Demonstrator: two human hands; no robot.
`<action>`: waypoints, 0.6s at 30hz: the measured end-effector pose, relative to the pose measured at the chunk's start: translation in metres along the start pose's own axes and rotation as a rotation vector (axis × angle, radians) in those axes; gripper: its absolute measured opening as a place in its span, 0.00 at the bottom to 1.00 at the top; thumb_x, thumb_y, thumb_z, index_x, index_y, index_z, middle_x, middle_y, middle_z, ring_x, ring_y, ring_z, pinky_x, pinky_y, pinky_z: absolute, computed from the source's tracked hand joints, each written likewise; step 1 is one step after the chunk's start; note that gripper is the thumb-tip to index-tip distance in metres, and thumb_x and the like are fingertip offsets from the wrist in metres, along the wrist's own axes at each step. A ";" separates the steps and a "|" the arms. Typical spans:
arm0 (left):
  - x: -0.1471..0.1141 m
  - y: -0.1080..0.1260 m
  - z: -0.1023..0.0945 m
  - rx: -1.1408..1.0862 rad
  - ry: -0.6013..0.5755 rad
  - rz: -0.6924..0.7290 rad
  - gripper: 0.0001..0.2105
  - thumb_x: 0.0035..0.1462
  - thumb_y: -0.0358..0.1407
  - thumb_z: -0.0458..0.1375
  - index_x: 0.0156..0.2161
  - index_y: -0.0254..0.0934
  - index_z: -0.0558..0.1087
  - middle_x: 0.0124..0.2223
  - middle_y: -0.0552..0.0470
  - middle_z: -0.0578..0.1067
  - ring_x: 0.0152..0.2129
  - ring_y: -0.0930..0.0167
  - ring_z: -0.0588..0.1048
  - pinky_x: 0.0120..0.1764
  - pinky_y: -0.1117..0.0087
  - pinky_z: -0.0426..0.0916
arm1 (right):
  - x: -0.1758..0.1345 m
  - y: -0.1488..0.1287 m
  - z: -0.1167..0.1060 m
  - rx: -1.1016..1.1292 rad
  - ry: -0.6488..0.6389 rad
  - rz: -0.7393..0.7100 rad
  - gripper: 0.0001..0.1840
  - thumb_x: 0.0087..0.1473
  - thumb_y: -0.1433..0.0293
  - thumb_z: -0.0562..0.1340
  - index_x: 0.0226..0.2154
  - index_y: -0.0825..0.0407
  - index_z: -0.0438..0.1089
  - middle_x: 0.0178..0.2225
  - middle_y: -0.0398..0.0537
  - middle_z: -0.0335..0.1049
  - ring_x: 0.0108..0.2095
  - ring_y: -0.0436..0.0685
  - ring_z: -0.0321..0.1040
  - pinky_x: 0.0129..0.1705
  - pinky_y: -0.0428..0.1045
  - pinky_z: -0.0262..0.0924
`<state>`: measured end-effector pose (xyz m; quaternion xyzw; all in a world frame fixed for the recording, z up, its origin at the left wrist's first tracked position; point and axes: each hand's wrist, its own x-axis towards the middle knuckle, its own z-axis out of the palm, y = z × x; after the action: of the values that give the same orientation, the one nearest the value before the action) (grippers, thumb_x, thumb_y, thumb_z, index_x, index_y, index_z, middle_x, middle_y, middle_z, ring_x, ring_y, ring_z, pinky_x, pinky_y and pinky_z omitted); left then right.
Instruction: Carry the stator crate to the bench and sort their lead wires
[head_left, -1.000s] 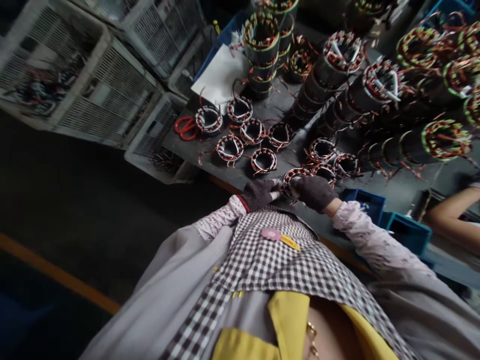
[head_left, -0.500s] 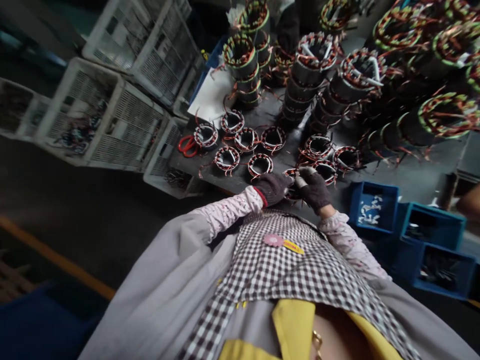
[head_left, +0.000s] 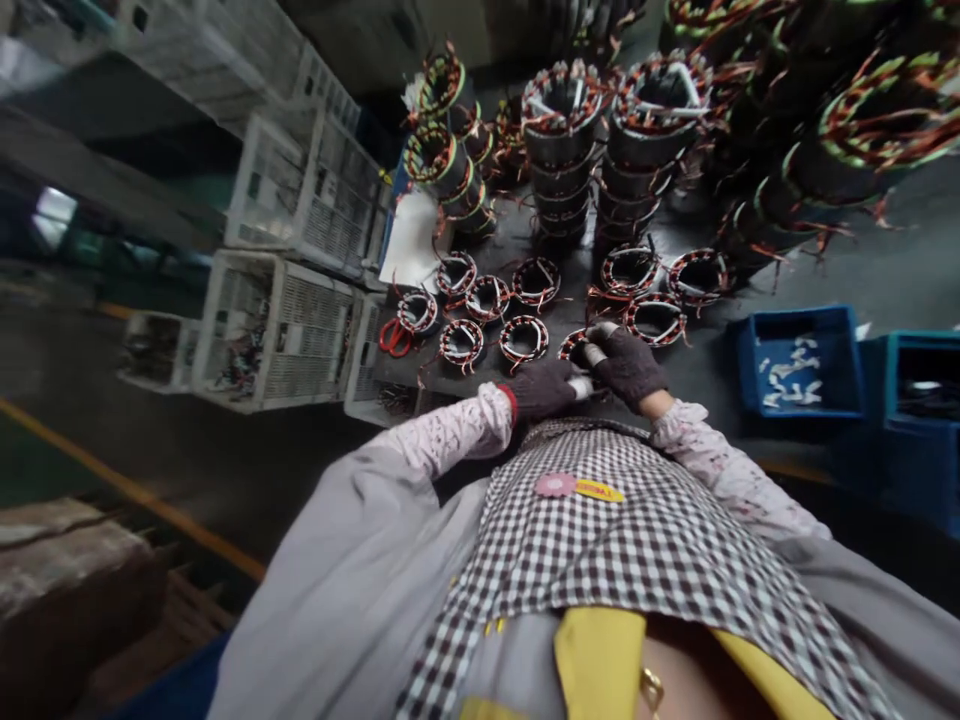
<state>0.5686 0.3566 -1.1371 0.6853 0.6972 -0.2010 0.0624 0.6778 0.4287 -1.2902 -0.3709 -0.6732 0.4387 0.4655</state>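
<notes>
Both my hands wear dark knitted gloves with pale fingertips and meet at the front edge of the table, over a ring-shaped motor stator wound with copper wire. My left hand is closed at the stator's near side. From the right, my right hand grips it with bent fingers, covering much of the ring. Small details between the fingertips are hidden. Close by on the table lie several similar stators, among them one to the left and another to the right.
Tall stacks of stators stand at the back of the table. Red-handled scissors lie at the left edge beside white paper. White plastic crates are stacked at left. A blue bin with white pieces is at right.
The camera view has turned, shifting the crates and bins across the picture. My hands stay at the same stator, with the right hand's fingers now lying further over it.
</notes>
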 end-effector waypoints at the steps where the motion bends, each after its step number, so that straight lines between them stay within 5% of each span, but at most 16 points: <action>1: -0.002 -0.005 -0.001 -0.007 0.080 -0.042 0.17 0.71 0.42 0.55 0.52 0.37 0.82 0.47 0.46 0.83 0.42 0.65 0.81 0.46 0.67 0.72 | 0.000 0.000 0.001 0.038 0.000 0.012 0.13 0.62 0.63 0.61 0.44 0.51 0.76 0.44 0.54 0.80 0.44 0.63 0.75 0.51 0.57 0.69; 3: -0.005 -0.011 0.000 0.094 0.181 -0.066 0.19 0.73 0.45 0.53 0.56 0.36 0.80 0.48 0.43 0.82 0.44 0.63 0.81 0.47 0.65 0.72 | 0.001 0.002 0.002 0.136 -0.007 0.035 0.12 0.62 0.62 0.61 0.44 0.51 0.75 0.42 0.52 0.80 0.43 0.62 0.75 0.50 0.56 0.69; 8: -0.001 0.001 0.012 0.390 0.031 0.020 0.26 0.71 0.53 0.57 0.56 0.31 0.78 0.50 0.34 0.80 0.48 0.53 0.80 0.49 0.58 0.71 | 0.004 0.005 0.002 0.186 -0.021 0.027 0.11 0.60 0.65 0.61 0.42 0.51 0.75 0.41 0.51 0.80 0.42 0.61 0.74 0.49 0.56 0.69; 12: 0.000 -0.001 0.014 0.421 0.101 0.078 0.30 0.70 0.50 0.60 0.67 0.29 0.69 0.59 0.31 0.76 0.56 0.53 0.77 0.56 0.58 0.69 | -0.006 -0.003 -0.004 0.071 -0.026 -0.046 0.14 0.62 0.67 0.60 0.46 0.52 0.78 0.46 0.53 0.81 0.45 0.60 0.75 0.51 0.54 0.68; 18: -0.009 -0.017 0.020 0.171 0.065 -0.190 0.38 0.63 0.48 0.68 0.70 0.30 0.63 0.57 0.36 0.80 0.55 0.56 0.80 0.56 0.61 0.72 | -0.019 -0.034 -0.009 -0.437 -0.356 -0.182 0.13 0.63 0.66 0.63 0.45 0.49 0.83 0.43 0.58 0.82 0.44 0.64 0.78 0.46 0.52 0.66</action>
<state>0.5488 0.3408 -1.1487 0.6253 0.7408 -0.2426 -0.0382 0.6882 0.4023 -1.2623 -0.3178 -0.8532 0.2980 0.2867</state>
